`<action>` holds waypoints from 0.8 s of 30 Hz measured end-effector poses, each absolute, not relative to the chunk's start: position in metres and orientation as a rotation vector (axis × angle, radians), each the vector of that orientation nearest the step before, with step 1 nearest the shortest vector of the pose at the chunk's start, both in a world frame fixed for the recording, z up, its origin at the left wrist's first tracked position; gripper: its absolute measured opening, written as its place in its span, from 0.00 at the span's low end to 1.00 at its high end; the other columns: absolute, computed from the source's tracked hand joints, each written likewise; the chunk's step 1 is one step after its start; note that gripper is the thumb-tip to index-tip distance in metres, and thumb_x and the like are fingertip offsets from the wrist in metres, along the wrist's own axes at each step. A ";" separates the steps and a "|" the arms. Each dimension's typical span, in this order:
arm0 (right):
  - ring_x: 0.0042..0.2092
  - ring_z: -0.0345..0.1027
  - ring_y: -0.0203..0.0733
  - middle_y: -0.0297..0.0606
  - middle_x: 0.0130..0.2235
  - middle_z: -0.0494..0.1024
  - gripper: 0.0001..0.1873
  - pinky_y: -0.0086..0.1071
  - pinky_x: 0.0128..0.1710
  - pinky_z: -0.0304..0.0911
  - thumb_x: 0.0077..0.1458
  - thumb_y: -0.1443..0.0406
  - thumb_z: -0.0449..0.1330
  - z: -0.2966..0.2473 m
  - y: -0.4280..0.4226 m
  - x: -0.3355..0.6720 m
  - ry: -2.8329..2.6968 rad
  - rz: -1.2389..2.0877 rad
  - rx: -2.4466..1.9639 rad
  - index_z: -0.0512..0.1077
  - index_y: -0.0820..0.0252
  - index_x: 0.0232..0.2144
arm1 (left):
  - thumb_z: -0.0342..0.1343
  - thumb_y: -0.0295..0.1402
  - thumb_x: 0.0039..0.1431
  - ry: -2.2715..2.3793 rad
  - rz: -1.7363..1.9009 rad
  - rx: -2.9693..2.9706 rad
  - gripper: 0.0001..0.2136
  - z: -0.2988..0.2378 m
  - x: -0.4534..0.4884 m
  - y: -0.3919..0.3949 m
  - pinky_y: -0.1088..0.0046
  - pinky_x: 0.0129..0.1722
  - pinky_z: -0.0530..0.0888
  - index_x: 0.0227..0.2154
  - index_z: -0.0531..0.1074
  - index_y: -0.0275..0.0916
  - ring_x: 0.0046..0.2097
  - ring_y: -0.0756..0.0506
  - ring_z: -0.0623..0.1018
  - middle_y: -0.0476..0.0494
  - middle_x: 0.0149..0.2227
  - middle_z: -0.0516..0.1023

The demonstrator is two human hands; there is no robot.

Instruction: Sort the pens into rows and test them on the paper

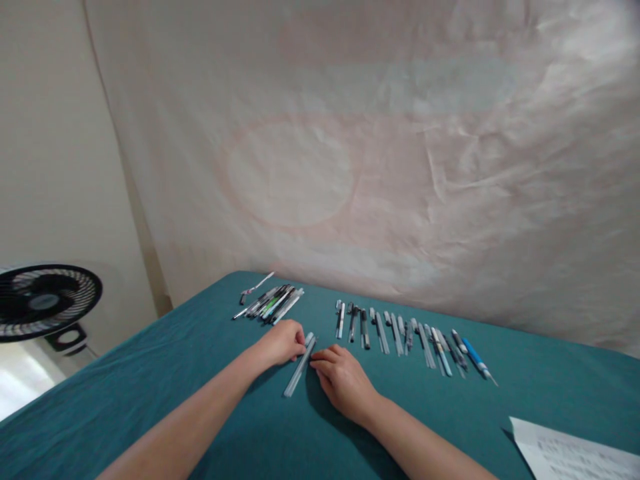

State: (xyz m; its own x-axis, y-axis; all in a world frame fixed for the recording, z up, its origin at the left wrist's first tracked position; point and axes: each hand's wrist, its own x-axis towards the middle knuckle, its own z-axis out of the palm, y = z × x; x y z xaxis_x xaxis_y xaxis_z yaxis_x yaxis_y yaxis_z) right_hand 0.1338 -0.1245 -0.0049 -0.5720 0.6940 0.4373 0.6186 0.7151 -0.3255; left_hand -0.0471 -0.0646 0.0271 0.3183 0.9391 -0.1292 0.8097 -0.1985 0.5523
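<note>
A clear pen barrel [299,368] lies on the teal tablecloth [200,373] between my two hands. My left hand [281,341] rests knuckles up at its far end, fingers curled and touching it near the tip. My right hand [341,380] lies just right of the barrel, fingers bent toward it, fingertips against its upper part. A bundle of pens [273,303] lies beyond my left hand. A row of several pens and pen parts [400,333] stretches to the right.
A black fan [43,303] stands off the table at the left. A printed white sheet [575,453] lies at the table's near right corner. A pale creased cloth backdrop [375,167] hangs behind the table.
</note>
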 end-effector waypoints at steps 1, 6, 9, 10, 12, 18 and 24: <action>0.42 0.61 0.39 0.35 0.42 0.74 0.14 0.33 0.43 0.57 0.55 0.70 0.49 -0.005 -0.125 0.134 -2.376 0.186 -0.989 0.72 0.56 0.39 | 0.53 0.30 0.42 1.540 0.325 2.053 0.05 0.027 -0.048 -0.065 0.78 0.23 0.65 0.24 0.69 0.35 0.22 0.50 0.74 0.49 0.19 0.74; 0.42 0.62 0.40 0.36 0.41 0.74 0.14 0.33 0.43 0.57 0.55 0.70 0.49 -0.003 -0.126 0.133 -2.366 0.206 -0.978 0.72 0.57 0.39 | 0.51 0.31 0.46 1.551 0.365 2.036 0.08 0.025 -0.055 -0.059 0.77 0.20 0.66 0.31 0.67 0.34 0.19 0.49 0.73 0.49 0.17 0.73; 0.42 0.61 0.40 0.36 0.42 0.74 0.14 0.33 0.43 0.57 0.55 0.70 0.49 -0.003 -0.125 0.133 -2.364 0.218 -0.986 0.72 0.57 0.39 | 0.49 0.30 0.49 1.513 0.443 2.113 0.08 0.028 -0.059 -0.056 0.76 0.25 0.68 0.32 0.68 0.34 0.24 0.48 0.74 0.47 0.22 0.75; 0.42 0.61 0.40 0.36 0.42 0.74 0.14 0.33 0.43 0.57 0.55 0.70 0.49 -0.003 -0.125 0.132 -2.365 0.221 -0.988 0.72 0.57 0.39 | 0.49 0.30 0.49 1.488 0.479 2.154 0.08 0.029 -0.059 -0.055 0.75 0.29 0.69 0.33 0.69 0.35 0.28 0.48 0.75 0.45 0.25 0.76; 0.42 0.61 0.40 0.36 0.41 0.74 0.13 0.33 0.43 0.57 0.55 0.70 0.49 -0.004 -0.125 0.132 -2.366 0.225 -0.995 0.72 0.57 0.39 | 0.50 0.29 0.50 1.428 0.543 2.238 0.09 0.030 -0.058 -0.055 0.74 0.38 0.68 0.35 0.70 0.36 0.36 0.48 0.74 0.44 0.34 0.75; 0.42 0.61 0.39 0.36 0.40 0.73 0.13 0.33 0.43 0.58 0.55 0.70 0.50 -0.006 -0.125 0.131 -2.355 0.222 -1.013 0.70 0.57 0.41 | 0.49 0.28 0.51 1.322 0.594 2.383 0.11 0.022 -0.054 -0.057 0.73 0.46 0.64 0.38 0.72 0.38 0.43 0.47 0.70 0.44 0.39 0.73; 0.43 0.61 0.40 0.37 0.42 0.73 0.15 0.34 0.43 0.58 0.55 0.71 0.50 -0.005 -0.126 0.131 -2.353 0.218 -1.011 0.68 0.57 0.44 | 0.50 0.29 0.51 1.333 0.564 2.409 0.10 0.017 -0.054 -0.056 0.73 0.41 0.66 0.35 0.73 0.38 0.38 0.47 0.71 0.45 0.35 0.73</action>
State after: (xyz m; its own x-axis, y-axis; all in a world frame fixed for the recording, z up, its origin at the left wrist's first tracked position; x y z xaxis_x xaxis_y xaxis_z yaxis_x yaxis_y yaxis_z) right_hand 0.1310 -0.1258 -0.0051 -0.5565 0.7088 0.4334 0.6170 0.7019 -0.3559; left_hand -0.0544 -0.0560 0.0168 0.4840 0.8563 0.1802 0.7258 -0.5079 0.4640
